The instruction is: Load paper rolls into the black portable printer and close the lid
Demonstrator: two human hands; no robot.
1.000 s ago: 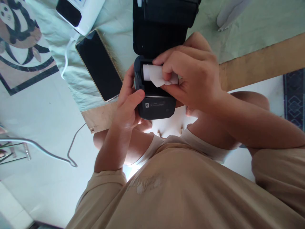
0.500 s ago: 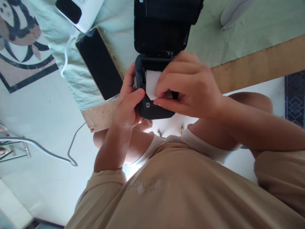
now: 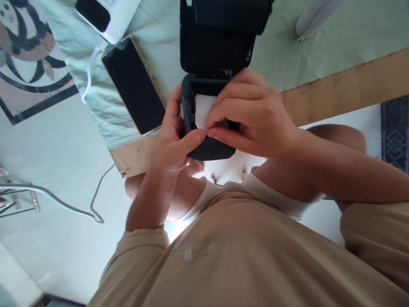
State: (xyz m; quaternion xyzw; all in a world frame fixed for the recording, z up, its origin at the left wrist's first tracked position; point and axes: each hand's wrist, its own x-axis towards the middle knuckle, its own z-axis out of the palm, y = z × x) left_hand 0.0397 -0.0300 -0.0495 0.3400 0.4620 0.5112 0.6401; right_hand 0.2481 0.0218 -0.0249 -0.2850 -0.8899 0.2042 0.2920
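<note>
**Both hands meet at the paper of an open black printer**

A small black plastic label printer (image 3: 211,147) sits at the near edge of the wooden surface (image 3: 335,91), its hinged lid (image 3: 217,38) thrown back so the paper bay lies exposed. A strip of white paper (image 3: 203,110) comes out of the bay toward the person. The right hand (image 3: 252,115) curls over the bay, thumb and forefinger pressed together on the paper's near edge, apparently to keep it flat and straight. The left hand (image 3: 174,143) cups the printer's left side, seemingly steadying the body, while its forefinger reaches across to touch the same paper edge beside the right fingertips.

Left of the printer, a dark-screened smartphone (image 3: 134,85) lies face up on the pale green cloth (image 3: 287,55) covering the surface. Beyond it sits a white box-shaped device (image 3: 108,15) with a white cable (image 3: 87,74) trailing down.
</note>
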